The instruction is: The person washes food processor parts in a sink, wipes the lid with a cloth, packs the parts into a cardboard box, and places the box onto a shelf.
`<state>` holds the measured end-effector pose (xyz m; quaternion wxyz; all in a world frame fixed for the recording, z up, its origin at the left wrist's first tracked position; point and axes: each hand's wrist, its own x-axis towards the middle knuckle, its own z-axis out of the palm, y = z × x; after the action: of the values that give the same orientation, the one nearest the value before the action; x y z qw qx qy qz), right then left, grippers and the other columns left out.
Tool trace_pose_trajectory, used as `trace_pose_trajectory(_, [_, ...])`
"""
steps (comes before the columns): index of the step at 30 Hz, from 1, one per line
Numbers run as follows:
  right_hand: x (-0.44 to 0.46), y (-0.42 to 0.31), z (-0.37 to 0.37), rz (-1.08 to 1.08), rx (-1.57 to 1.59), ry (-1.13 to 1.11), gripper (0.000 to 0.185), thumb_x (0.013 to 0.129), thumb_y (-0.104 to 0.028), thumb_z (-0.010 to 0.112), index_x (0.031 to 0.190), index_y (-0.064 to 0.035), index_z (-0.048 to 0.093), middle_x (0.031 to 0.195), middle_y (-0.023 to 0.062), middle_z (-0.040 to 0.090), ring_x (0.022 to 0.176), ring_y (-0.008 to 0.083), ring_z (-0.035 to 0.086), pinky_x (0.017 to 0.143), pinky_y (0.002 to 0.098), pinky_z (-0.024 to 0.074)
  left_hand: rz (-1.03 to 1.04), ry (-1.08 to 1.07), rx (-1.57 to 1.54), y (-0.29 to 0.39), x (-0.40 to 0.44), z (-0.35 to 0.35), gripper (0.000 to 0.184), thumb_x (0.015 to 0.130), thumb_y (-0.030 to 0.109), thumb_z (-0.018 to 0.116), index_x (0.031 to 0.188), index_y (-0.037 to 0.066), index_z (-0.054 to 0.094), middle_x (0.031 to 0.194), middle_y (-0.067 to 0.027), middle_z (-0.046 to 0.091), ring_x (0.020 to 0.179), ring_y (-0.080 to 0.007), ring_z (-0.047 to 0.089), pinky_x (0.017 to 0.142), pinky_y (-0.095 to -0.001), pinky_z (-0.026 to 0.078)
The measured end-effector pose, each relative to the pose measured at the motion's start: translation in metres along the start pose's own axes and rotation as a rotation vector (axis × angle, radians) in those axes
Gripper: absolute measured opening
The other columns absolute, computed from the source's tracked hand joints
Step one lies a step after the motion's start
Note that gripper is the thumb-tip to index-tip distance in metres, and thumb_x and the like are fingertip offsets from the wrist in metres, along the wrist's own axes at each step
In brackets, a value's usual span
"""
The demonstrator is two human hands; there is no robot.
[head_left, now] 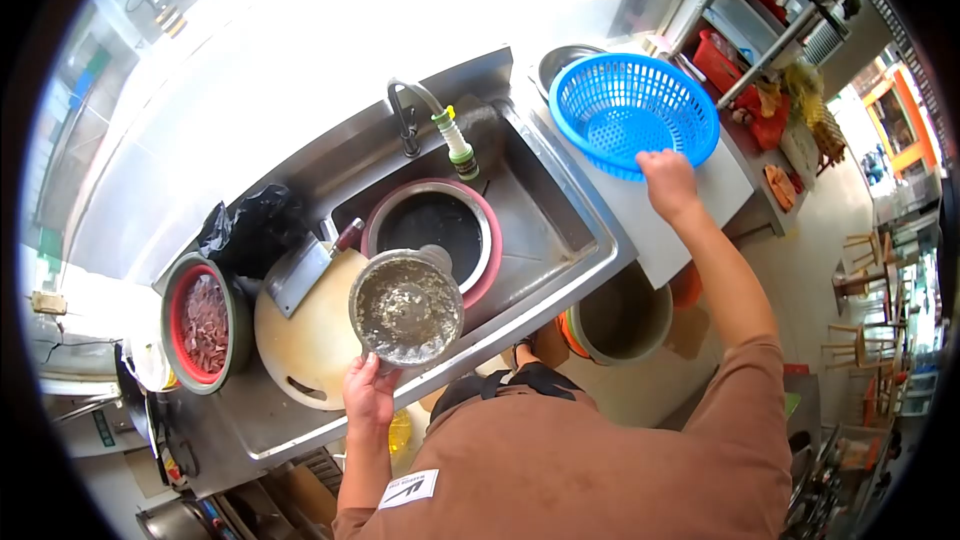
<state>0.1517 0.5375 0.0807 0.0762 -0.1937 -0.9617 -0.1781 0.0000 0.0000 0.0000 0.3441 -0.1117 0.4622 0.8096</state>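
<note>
My left hand (369,395) grips the near rim of a round grey bowl-like vessel (408,308), its inside speckled with pale scraps. That vessel is held over the sink's front side, overlapping the cutting board and a basin. My right hand (668,183) is closed on the near rim of a blue plastic colander (625,120), which sits on the white counter. Inside the sink (545,190), a metal bowl (440,202) of dark liquid rests in a pink basin (490,280). A cleaver (300,273) lies on the round cutting board (300,335).
A faucet (405,105) with a green-and-white nozzle (461,157) arches over the sink. Left stands a red colander (180,355) of reddish meat pieces inside a bucket, near a black plastic bag (262,225). A large bucket (625,315) is below the counter. Shelving (745,30) stands right.
</note>
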Motion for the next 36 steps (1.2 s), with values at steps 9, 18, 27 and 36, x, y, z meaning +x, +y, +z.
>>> trace_pose_trajectory(9, [0.109,0.027,0.110,0.048,0.045,0.467,0.030,0.079,-0.002,0.054,0.107,-0.0085,0.062,0.100,0.0147,0.065,0.099,0.0315,0.060,0.093,0.0445,0.0430,0.013,0.265,0.075,-0.037,0.011,0.059,0.008,0.094,0.009,0.054,0.097,0.004,0.058,0.098,-0.0108,0.066,0.092,-0.0227,0.064,0.086,-0.0455,0.051])
trace_pose_trajectory(18, [0.186,-0.134,0.143,-0.341,0.997,0.168,0.034,0.080,0.002,0.052,0.113,-0.0014,0.061,0.115,0.0173,0.061,0.109,0.0351,0.056,0.095,0.0409,0.0448,-0.045,0.361,0.112,-0.065,0.069,0.090,0.012,0.095,0.012,0.053,0.100,0.001,0.056,0.101,-0.0107,0.065,0.092,-0.0209,0.063,0.088,-0.0443,0.051])
trace_pose_trajectory(27, [0.329,-0.235,0.178,-0.635,0.891,-0.009,0.054,0.079,0.004,0.053,0.131,-0.0119,0.053,0.135,0.0133,0.051,0.119,0.0326,0.052,0.100,0.0370,0.0446,-0.117,0.307,0.148,-0.053,0.120,0.118,0.022,0.095,0.010,0.048,0.105,-0.008,0.056,0.103,-0.0170,0.063,0.093,-0.0260,0.064,0.084,-0.0427,0.054])
trace_pose_trajectory(36, [0.303,-0.223,0.156,-0.533,0.620,-0.067,0.030,0.080,-0.025,0.060,0.107,-0.0122,0.062,0.110,0.0050,0.060,0.102,0.0294,0.056,0.083,0.0419,0.0512,-0.143,0.323,0.097,-0.069,0.153,0.108,0.010,0.095,0.008,0.052,0.094,-0.002,0.053,0.099,-0.0146,0.062,0.090,-0.0251,0.064,0.082,-0.0407,0.056])
